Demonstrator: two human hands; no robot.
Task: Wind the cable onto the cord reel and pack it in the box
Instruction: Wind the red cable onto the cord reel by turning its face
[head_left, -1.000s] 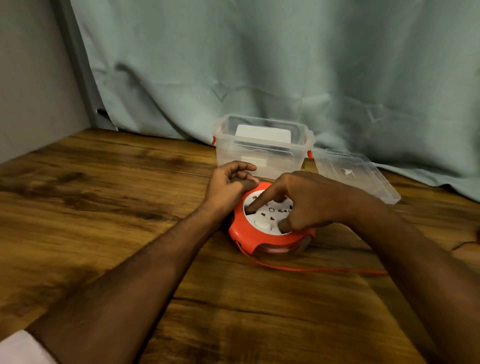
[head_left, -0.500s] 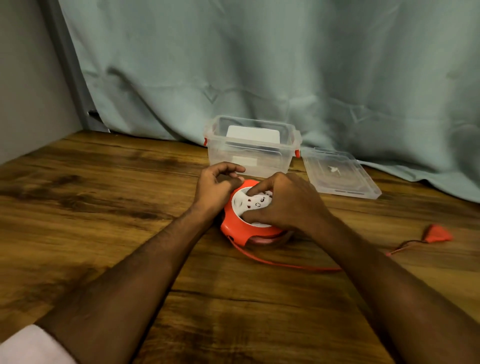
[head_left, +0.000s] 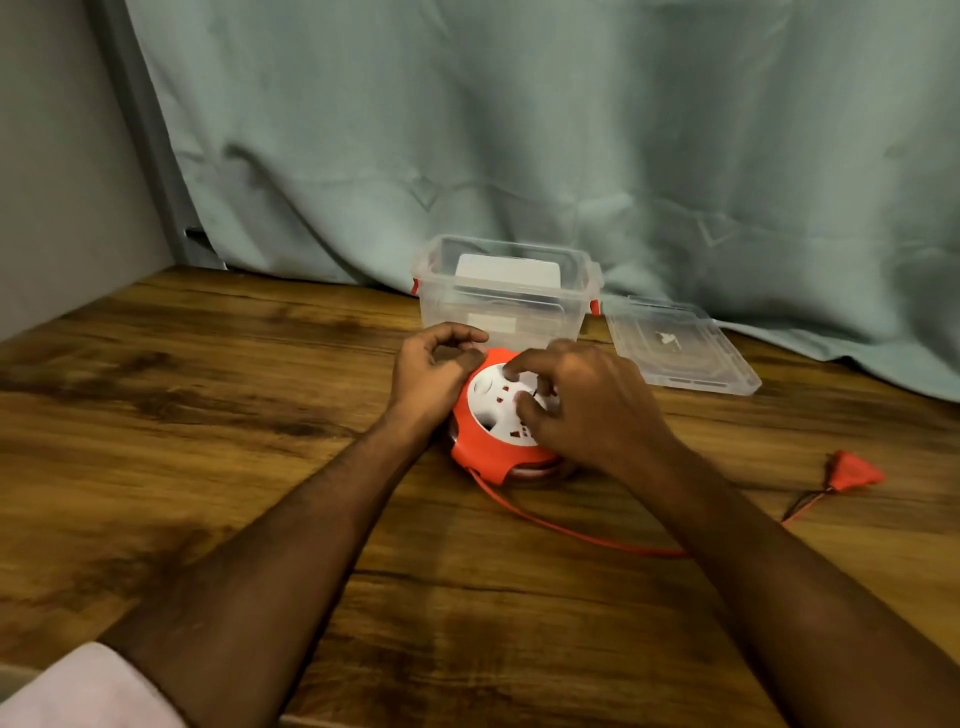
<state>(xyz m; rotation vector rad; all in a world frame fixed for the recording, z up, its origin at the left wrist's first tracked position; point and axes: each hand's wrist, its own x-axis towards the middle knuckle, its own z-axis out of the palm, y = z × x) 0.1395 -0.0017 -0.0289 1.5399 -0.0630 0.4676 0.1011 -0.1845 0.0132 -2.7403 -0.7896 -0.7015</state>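
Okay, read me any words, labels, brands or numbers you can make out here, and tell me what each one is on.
No text here can be read.
Clear storage box: a pale label on its front wall, too blurred to read.
Box lid: a small white mark at its middle, not legible.
Cord reel: white socket face with only red slots and holes, no legible lettering.

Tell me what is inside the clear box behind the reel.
Inside the clear box a white rectangular item leans against the back wall. The left hand and the reel cover part of the lower front, so the floor there is hidden.
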